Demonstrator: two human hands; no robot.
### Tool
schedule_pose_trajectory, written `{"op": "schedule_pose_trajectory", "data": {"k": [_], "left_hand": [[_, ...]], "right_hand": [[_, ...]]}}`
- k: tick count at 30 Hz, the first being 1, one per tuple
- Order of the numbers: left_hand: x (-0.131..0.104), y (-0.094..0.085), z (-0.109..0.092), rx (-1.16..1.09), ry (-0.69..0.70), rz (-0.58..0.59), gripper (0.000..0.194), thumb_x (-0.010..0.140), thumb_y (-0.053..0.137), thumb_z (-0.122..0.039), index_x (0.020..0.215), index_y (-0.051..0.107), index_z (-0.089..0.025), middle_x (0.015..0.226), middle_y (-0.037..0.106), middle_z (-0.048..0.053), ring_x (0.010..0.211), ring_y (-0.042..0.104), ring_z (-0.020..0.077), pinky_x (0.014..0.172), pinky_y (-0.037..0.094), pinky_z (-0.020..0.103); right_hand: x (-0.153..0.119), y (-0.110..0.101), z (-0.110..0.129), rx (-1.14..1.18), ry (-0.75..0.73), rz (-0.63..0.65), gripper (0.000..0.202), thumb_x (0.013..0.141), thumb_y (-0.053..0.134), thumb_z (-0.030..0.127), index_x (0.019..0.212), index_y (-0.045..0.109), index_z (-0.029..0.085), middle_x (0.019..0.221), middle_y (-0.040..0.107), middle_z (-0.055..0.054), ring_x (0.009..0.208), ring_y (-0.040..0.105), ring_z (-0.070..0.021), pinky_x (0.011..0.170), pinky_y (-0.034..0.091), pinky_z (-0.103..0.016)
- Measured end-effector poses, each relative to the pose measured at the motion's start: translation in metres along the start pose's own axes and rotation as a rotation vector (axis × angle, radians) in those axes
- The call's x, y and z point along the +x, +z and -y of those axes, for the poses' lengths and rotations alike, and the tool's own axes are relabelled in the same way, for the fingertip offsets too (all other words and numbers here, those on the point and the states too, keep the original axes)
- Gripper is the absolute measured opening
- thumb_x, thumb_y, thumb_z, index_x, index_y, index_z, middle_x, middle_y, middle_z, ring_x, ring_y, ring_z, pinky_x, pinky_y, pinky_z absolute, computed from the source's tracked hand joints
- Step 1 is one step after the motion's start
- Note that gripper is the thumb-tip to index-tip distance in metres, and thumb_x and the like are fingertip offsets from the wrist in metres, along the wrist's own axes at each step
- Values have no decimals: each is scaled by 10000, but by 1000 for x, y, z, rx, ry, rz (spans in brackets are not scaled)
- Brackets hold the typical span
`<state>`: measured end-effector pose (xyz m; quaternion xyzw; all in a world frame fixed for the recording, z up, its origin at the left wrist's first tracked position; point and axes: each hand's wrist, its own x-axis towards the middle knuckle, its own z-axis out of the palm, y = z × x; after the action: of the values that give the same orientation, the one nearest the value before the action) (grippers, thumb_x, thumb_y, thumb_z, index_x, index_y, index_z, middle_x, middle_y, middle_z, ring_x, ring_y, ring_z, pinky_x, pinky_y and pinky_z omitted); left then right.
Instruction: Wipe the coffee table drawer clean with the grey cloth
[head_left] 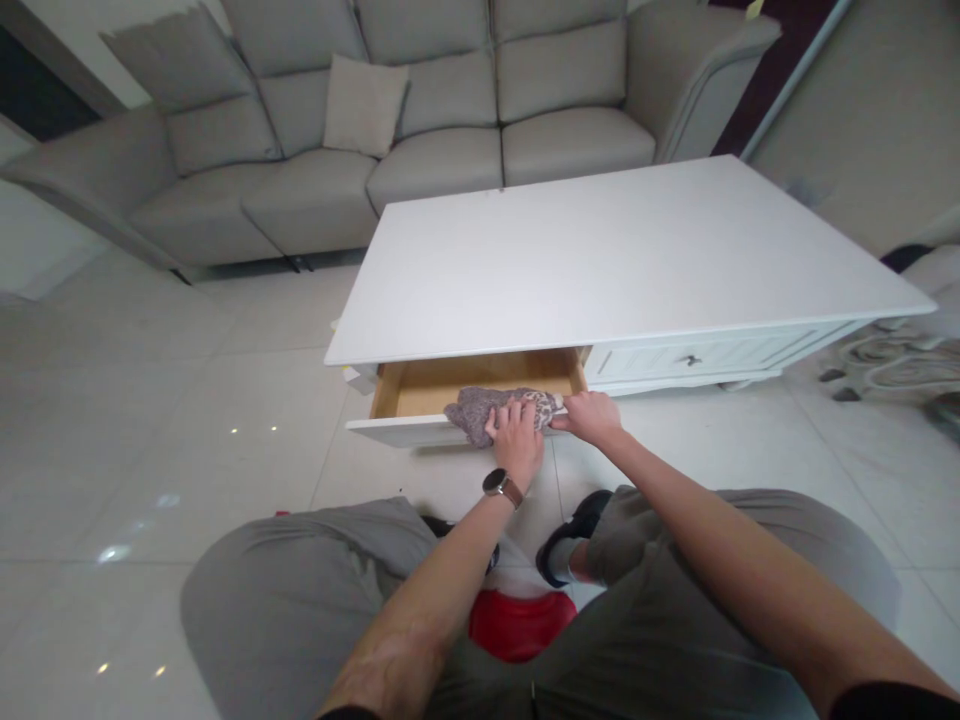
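A grey-brown patterned cloth item (pixel 474 412) lies over the front edge of a pulled-out drawer (pixel 420 385) in the white table. My left hand (pixel 516 437), with a watch on its wrist, rests on the cloth with its fingers curled over it. At the right end of the same cloth, my right hand (pixel 590 415) has its fingers closed at the drawer's front corner, pinching the cloth's pale end. The drawer's wooden inside shows behind the cloth.
The white tabletop (pixel 600 260) spans the middle. A second drawer (pixel 690 358) with a small handle is closed on the right. Beyond stands a grey sofa (pixel 442 170) with a cushion (pixel 364 105). A red stool (pixel 521 625) is beneath me.
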<state>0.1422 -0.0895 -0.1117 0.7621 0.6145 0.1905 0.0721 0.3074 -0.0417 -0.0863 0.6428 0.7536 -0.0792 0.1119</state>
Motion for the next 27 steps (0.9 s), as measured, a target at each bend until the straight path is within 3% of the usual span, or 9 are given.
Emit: {"op": "schedule_pose_trajectory", "data": {"k": [4,8,15,18,20,22,27], "left_hand": [[-3,0,26,38,114,46,550,869,550,-198,1411,557,-296,1442,586,100,1390,444,299,1177,259,548],[-6,-9,71,109,115,36,552,847,569,-221,1398,582,-267,1426,605,114,1388,459,303,1176,253,530],[-20,-43,182,208,-184,-147,517,809,561,-235,1321,616,-193,1402,600,151,1386,440,327,1198,164,551],[-23,-56,215,242,-301,-223,496,839,531,-258,1317,599,-147,1421,556,194,1373,421,346,1174,188,563],[-23,-59,220,240,-341,-248,486,853,518,-259,1319,589,-139,1424,535,206,1365,409,353,1161,212,564],[-21,-57,212,235,-369,-250,464,868,512,-259,1313,586,-149,1415,530,199,1354,404,358,1153,222,572],[-12,-41,150,234,-328,-204,404,871,550,-250,1265,599,-176,1330,572,173,1283,449,361,1152,230,592]], "right_hand": [[0,2,-1,12,2,6,664,899,454,774,1078,757,210,995,758,-166,959,729,-311,771,515,-354],[0,4,-2,24,-20,-12,697,903,379,807,1082,750,245,983,759,-150,941,725,-304,766,506,-362],[2,5,-1,44,-36,-12,745,898,339,829,1051,752,228,973,753,-157,942,718,-307,756,496,-358],[2,4,-1,60,-39,-2,741,893,361,830,1065,749,222,980,753,-157,952,714,-299,770,490,-351],[2,4,-1,68,-38,4,740,890,369,831,1063,749,219,977,752,-154,952,713,-293,775,486,-344],[2,5,-1,66,-33,-1,748,889,360,835,1061,749,220,975,750,-153,951,713,-292,776,486,-343],[2,6,-3,39,-21,-28,768,885,329,848,1050,753,229,942,749,-149,920,719,-306,759,492,-358]]}}
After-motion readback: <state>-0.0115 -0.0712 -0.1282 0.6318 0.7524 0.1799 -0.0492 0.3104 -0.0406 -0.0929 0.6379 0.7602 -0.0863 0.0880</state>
